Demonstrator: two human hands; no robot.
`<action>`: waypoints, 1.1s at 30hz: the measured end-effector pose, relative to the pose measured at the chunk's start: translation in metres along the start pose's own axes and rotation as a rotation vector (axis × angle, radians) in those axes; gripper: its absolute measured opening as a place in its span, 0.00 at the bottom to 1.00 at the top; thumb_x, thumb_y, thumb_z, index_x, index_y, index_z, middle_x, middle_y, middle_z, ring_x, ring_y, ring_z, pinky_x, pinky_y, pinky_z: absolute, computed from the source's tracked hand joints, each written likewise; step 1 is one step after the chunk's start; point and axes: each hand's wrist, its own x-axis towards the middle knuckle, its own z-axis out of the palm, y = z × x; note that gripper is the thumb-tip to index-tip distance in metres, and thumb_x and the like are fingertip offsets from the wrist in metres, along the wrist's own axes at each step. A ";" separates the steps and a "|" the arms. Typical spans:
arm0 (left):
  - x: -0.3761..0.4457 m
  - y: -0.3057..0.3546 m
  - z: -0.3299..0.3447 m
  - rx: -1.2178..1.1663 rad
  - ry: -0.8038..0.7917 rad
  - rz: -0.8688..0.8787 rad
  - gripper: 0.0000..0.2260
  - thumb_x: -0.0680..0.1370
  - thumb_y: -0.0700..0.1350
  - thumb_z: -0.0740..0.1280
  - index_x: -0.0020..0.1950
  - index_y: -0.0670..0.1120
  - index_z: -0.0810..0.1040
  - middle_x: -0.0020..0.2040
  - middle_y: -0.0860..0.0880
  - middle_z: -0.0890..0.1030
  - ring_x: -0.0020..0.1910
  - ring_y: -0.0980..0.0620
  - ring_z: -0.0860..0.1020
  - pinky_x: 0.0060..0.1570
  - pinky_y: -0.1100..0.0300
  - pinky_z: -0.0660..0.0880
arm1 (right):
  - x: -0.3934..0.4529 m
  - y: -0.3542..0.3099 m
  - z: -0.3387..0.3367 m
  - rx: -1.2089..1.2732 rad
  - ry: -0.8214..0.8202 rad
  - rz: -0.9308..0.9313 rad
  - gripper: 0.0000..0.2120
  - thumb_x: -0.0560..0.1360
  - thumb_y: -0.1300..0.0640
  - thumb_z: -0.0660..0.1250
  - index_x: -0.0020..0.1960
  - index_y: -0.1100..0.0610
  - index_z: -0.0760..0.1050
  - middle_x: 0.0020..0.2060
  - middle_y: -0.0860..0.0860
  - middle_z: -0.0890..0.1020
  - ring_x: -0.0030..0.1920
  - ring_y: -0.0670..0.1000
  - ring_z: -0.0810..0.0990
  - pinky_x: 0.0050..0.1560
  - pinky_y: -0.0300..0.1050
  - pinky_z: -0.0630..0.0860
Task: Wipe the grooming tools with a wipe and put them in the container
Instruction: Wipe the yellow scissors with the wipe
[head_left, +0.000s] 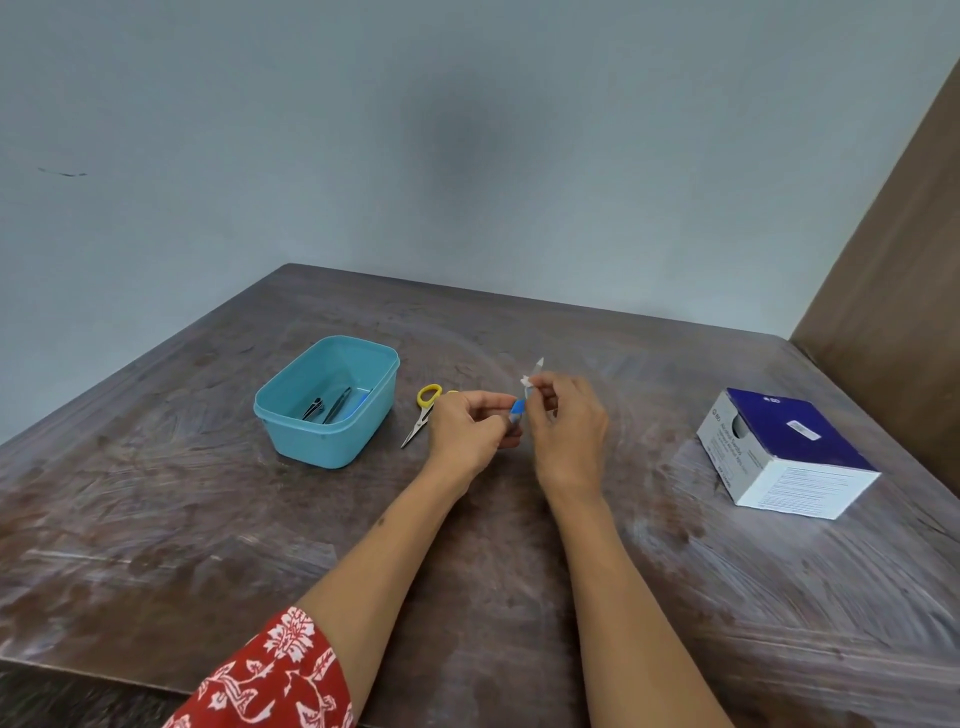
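Near the table's (519, 571) middle, a blue-handled tool (516, 411) is pinched by the left hand (470, 428) while the wipe (529, 382) is gripped by the right hand (569, 428); the blade should be stroked away from the fingers, then dropped into the container (291, 415) toward the left edge.

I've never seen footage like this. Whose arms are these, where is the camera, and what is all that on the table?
There is no machine here: a person works with bare hands, and the one picture comes from a camera worn on their head, looking forward and down. The left hand holds a small blue-handled tool, while the right hand pinches a white wipe around its upper part, as if cleaning it. On the wooden table stands a teal container with a few tools lying in it. Beside it lie yellow-handled scissors, not yet put away. To the right sits a blue and white box; what it holds cannot be told.
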 end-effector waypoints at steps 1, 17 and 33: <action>-0.001 0.001 0.000 0.010 -0.012 -0.005 0.08 0.72 0.28 0.66 0.50 0.33 0.79 0.34 0.43 0.80 0.27 0.56 0.80 0.32 0.63 0.80 | 0.001 0.001 0.000 -0.002 0.027 0.005 0.07 0.75 0.62 0.66 0.50 0.58 0.80 0.46 0.53 0.79 0.42 0.51 0.79 0.42 0.45 0.75; -0.007 0.003 0.000 0.136 -0.062 0.033 0.08 0.72 0.29 0.66 0.50 0.33 0.80 0.34 0.45 0.80 0.25 0.59 0.79 0.32 0.64 0.80 | 0.000 0.006 -0.002 0.003 0.113 -0.003 0.06 0.73 0.65 0.67 0.48 0.60 0.80 0.43 0.55 0.81 0.40 0.52 0.79 0.42 0.52 0.78; -0.008 0.004 -0.001 0.111 -0.055 0.030 0.09 0.72 0.27 0.64 0.49 0.32 0.80 0.34 0.44 0.80 0.25 0.58 0.78 0.34 0.61 0.80 | -0.002 0.001 -0.004 0.011 0.052 -0.011 0.03 0.67 0.63 0.71 0.40 0.57 0.80 0.34 0.51 0.79 0.32 0.46 0.75 0.36 0.40 0.74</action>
